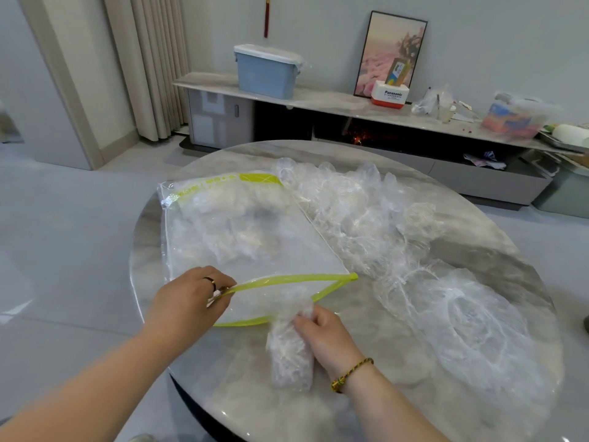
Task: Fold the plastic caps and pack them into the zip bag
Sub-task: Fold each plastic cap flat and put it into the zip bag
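A round, glossy marble-patterned table (478,250) is seen, with a crinkled heap of clear loose plastic caps (414,266) spread over its right half. On the left half a flat transparent zip bag (274,250) is laid, some caps already inside, its green-edged mouth open toward the near edge. The mouth's upper lip is pinched and lifted by the outstretched left hand (188,298). A rolled, wrinkled folded cap (288,355) is gripped by the right hand (322,336), its tip at the mouth
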A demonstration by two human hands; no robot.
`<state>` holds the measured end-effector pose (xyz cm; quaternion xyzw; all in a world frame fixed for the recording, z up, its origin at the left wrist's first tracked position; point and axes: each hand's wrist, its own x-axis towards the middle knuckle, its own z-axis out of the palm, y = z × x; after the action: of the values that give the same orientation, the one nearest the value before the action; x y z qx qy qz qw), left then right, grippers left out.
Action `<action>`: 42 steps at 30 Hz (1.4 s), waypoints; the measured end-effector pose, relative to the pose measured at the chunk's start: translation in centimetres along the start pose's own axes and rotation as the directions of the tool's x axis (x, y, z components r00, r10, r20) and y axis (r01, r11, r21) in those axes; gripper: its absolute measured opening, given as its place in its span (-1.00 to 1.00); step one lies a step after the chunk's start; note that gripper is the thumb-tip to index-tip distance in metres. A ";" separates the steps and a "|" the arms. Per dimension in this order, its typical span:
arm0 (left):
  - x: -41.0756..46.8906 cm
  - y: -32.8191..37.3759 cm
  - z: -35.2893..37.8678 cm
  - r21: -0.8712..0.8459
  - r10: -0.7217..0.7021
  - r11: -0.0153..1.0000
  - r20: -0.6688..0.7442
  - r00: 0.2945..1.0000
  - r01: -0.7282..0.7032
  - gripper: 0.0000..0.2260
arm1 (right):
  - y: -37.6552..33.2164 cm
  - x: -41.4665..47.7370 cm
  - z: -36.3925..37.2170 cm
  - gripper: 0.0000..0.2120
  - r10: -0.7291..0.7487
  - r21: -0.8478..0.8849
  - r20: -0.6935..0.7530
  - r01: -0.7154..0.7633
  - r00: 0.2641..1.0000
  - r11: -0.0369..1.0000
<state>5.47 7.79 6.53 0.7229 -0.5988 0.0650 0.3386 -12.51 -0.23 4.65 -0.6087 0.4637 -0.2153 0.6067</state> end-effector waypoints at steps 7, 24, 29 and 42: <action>0.5 0.6 0.4 -0.079 0.030 0.996 -0.102 0.994 -0.038 -0.75 | -2.5 4.1 1.5 -0.61 -0.081 -0.058 -0.203 0.071 0.976 0.996; 2.1 0.0 0.2 -0.040 0.236 0.968 -0.182 0.955 -0.247 -0.75 | -7.7 15.3 3.5 -0.53 -0.158 -0.701 -0.261 -0.075 0.952 0.710; 2.6 -0.7 0.4 0.001 0.177 0.984 -0.172 0.969 -0.179 -0.74 | -7.4 15.8 3.7 -0.68 -0.400 -0.918 -0.223 -0.053 0.889 0.394; 2.6 -0.7 1.8 0.085 0.143 0.988 -0.134 0.981 -0.132 -0.77 | -4.8 14.6 3.5 0.04 -0.253 -0.956 0.094 0.158 0.963 0.246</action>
<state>6.30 4.67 6.15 0.6856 -0.6194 0.1612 0.3468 -1.24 -11.21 4.22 -0.8957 0.4395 0.0054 0.0668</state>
